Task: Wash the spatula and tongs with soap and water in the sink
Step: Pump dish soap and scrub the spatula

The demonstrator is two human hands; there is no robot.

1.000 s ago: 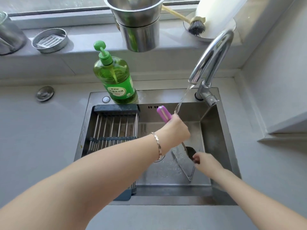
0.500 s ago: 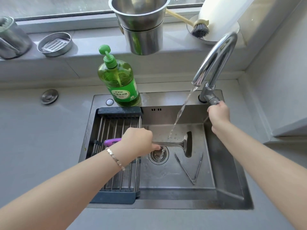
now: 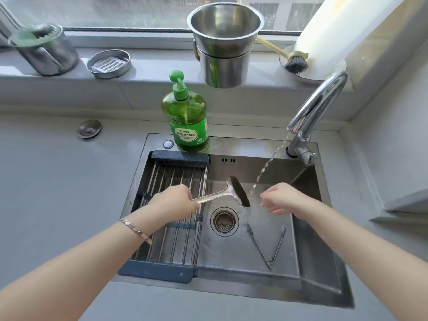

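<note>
Left hand (image 3: 173, 201) curled tight in a fist-style grip, bracelet on the wrist, forearm stretched forward. Right hand (image 3: 281, 199) loose, fingers (image 3: 268, 202) relaxed and spread, holding nothing.

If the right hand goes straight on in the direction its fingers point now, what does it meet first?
The right hand points left, toward the water stream, so it would likely meet that first, then the dark head of the spatula held by the left hand. Depth is unclear from this view.
</note>
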